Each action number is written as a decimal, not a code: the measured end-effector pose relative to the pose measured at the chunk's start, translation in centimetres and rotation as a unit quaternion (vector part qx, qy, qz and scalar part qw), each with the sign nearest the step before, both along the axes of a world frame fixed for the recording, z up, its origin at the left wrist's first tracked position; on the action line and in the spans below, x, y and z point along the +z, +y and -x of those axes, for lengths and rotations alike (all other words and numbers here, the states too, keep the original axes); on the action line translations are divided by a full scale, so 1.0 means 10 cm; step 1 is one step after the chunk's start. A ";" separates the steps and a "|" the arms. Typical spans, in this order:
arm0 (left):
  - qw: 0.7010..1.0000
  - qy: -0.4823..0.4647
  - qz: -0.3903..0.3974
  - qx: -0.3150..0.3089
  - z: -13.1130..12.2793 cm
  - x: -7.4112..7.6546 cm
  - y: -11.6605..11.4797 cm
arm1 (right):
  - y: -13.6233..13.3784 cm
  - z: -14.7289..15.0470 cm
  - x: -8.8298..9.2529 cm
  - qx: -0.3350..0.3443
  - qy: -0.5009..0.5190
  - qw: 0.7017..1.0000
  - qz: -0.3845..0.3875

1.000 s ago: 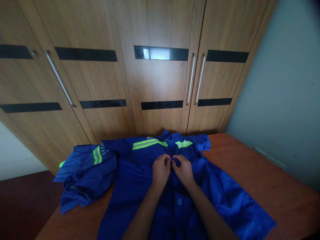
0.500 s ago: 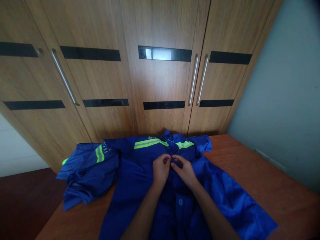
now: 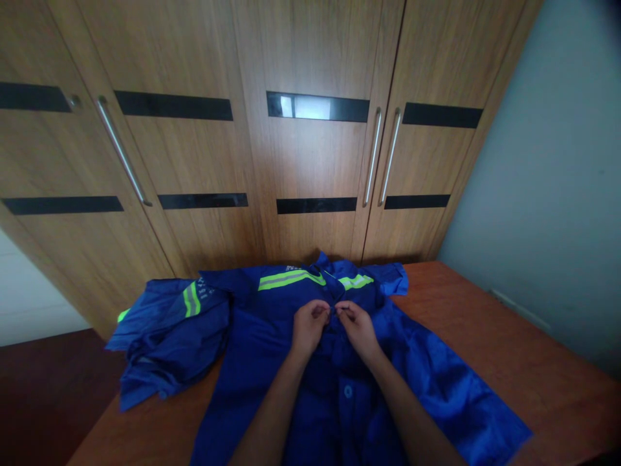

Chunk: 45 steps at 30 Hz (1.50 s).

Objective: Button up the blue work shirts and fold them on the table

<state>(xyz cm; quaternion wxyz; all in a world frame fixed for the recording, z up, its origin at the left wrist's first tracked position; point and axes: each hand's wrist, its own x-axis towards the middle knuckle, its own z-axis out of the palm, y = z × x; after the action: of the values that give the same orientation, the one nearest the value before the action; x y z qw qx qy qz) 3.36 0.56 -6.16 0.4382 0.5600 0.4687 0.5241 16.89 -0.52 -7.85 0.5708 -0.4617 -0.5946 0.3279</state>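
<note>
A blue work jacket (image 3: 262, 362) with yellow-green and grey reflective strips lies spread out, its collar toward the cabinet. Over the upper front edge, just below the collar, my left hand (image 3: 308, 327) pinches the cloth between thumb and fingers. Close beside it on the right, my right hand (image 3: 356, 327) is closed in a pinch on the same front edge. The fingertips nearly meet, and any button between them is too small to make out. Lower on the front band, a round blue button (image 3: 348, 391) shows.
Another blue garment (image 3: 174, 349) with a reflective strip lies crumpled on the left. Both rest on a reddish-brown wooden surface (image 3: 466, 317). Behind stands a wooden cabinet (image 3: 315, 162) with metal handles and black strips. A grey-blue wall (image 3: 543, 162) rises on the right.
My right fingers have drawn closer together at the jacket's front edge. Both hands stay at the same spot, and the view has shifted slightly.
</note>
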 end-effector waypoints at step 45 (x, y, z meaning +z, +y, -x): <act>0.995 -0.052 0.018 -0.085 0.08 -0.06 0.00 | -0.05 -0.06 0.07 -0.042 -0.178 0.977 -0.106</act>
<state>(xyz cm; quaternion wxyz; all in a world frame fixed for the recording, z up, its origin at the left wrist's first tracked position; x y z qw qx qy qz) 2.52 0.57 -6.75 0.5153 0.5617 0.4052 0.5048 17.52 -1.07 -7.20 0.5151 -0.4745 -0.6976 0.1514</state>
